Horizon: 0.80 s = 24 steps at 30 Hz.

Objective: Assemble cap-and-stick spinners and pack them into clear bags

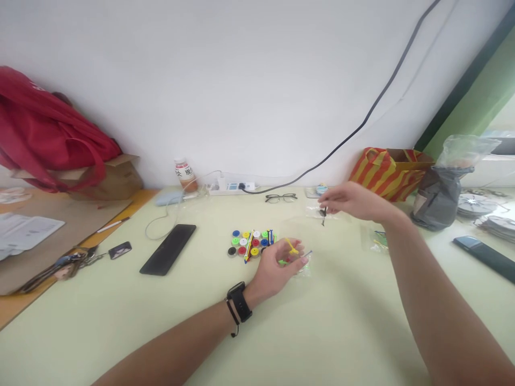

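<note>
My left hand (pixel 277 265), with a black watch on the wrist, is curled around several small coloured plastic pieces (pixel 293 247), yellow, green and blue among them. Partly under its fingertips lies a clear plastic bag (pixel 304 269). Farther right and higher, the thumb and fingers of my right hand (pixel 350 202) are pinched on a small black plastic piece (pixel 323 214); its exact kind is too small to tell. Beside my left hand, rows of round coloured discs (pixel 242 250) sit on the table, with thin coloured plastic sticks (pixel 249 246) lying across them.
A black phone (pixel 168 250), eyeglasses (pixel 280 198), a power strip (pixel 231 186) and a bottle (pixel 185 176) are on the table (pixel 193 321). Another small bag of pieces (pixel 379 240) lies near my right forearm. A striped bag (pixel 388 174) and a grey bag (pixel 436 198) stand at the right.
</note>
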Available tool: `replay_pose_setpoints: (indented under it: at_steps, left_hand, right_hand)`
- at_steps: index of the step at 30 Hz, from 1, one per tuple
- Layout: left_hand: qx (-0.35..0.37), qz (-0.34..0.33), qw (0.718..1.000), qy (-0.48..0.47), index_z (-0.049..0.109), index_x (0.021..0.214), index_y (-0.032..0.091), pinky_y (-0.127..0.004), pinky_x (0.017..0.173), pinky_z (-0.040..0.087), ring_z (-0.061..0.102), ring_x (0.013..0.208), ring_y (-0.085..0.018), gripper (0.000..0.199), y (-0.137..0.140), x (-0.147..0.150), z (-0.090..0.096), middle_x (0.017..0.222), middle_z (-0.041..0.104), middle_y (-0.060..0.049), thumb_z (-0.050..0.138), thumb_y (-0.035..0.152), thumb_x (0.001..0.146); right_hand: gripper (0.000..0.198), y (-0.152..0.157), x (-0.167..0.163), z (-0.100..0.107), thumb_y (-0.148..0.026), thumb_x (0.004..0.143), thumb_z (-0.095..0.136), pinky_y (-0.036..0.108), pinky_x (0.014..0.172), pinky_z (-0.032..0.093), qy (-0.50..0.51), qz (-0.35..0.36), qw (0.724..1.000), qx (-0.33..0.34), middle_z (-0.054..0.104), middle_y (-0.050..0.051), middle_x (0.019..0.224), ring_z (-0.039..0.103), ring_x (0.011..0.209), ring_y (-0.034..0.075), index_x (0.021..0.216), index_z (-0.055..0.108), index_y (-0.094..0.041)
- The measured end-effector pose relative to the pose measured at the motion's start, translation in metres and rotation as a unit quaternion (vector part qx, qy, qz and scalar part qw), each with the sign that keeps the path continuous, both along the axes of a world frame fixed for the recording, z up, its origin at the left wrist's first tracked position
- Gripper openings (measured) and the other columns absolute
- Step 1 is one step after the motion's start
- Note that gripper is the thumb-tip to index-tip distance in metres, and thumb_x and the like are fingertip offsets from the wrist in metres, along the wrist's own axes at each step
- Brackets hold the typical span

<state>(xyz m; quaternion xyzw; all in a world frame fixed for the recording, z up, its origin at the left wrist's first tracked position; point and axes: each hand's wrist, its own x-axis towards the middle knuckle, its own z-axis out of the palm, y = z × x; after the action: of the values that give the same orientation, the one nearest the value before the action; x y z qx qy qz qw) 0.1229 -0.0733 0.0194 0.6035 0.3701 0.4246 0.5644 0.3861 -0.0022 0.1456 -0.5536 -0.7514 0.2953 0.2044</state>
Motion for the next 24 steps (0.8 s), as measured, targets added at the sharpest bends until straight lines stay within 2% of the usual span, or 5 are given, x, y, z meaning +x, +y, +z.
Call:
replay_pose_setpoints:
  at_steps: [6,10,14,19,24]
  left_hand:
    - [0.025,0.0,1.0,0.01,0.064,0.125,0.019,-0.038,0.089,0.059,0.071,0.114,-0.028,0.046,0.0,-0.002,0.0,0.117,0.075,-0.013,0.077,0.042,0.088]
    - [0.075,0.008,0.997,-0.012,0.058,0.134,0.021,-0.037,0.098,0.057,0.068,0.12,-0.025,0.043,-0.003,-0.003,0.009,0.127,0.071,-0.013,0.067,0.04,0.096]
    - [0.163,0.052,0.985,0.006,0.039,0.148,0.028,-0.033,0.09,0.059,0.072,0.106,-0.019,0.051,0.0,-0.006,0.028,0.133,0.066,-0.011,0.059,0.034,0.102]
    - [0.294,0.045,0.941,0.163,0.063,0.121,0.025,-0.033,0.088,0.057,0.074,0.092,-0.019,0.022,0.019,-0.018,0.054,0.102,0.075,-0.005,0.06,0.028,0.1]
    - [0.348,-0.034,0.9,0.26,0.072,0.094,0.022,-0.032,0.081,0.057,0.073,0.087,-0.02,0.007,0.039,-0.017,0.079,0.095,0.076,-0.004,0.067,0.025,0.093]
  right_hand:
    - [0.027,-0.051,-0.016,0.043,-0.049,0.089,0.075,0.044,0.083,0.063,0.208,-0.027,0.963,0.168,0.079,0.007,0.101,0.075,0.088,0.026,0.104,0.075,-0.027]
    - [0.02,-0.069,-0.034,0.054,-0.046,0.091,0.075,0.04,0.076,0.063,0.169,0.05,0.972,0.155,0.078,0.004,0.086,0.074,0.076,0.022,0.099,0.078,-0.028]
    - [0.022,-0.064,-0.043,0.049,-0.045,0.092,0.073,0.036,0.076,0.062,0.139,0.06,0.979,0.135,0.078,0.005,0.086,0.075,0.082,0.023,0.099,0.076,-0.025]
    - [0.018,-0.051,-0.047,0.038,-0.041,0.094,0.069,0.035,0.075,0.061,0.09,0.044,0.987,0.122,0.077,0.004,0.085,0.075,0.084,0.024,0.095,0.073,-0.023]
    - [0.016,-0.044,-0.042,0.031,-0.037,0.094,0.066,0.034,0.073,0.059,0.05,0.029,0.989,0.135,0.076,0.003,0.08,0.074,0.079,0.023,0.093,0.072,-0.022]
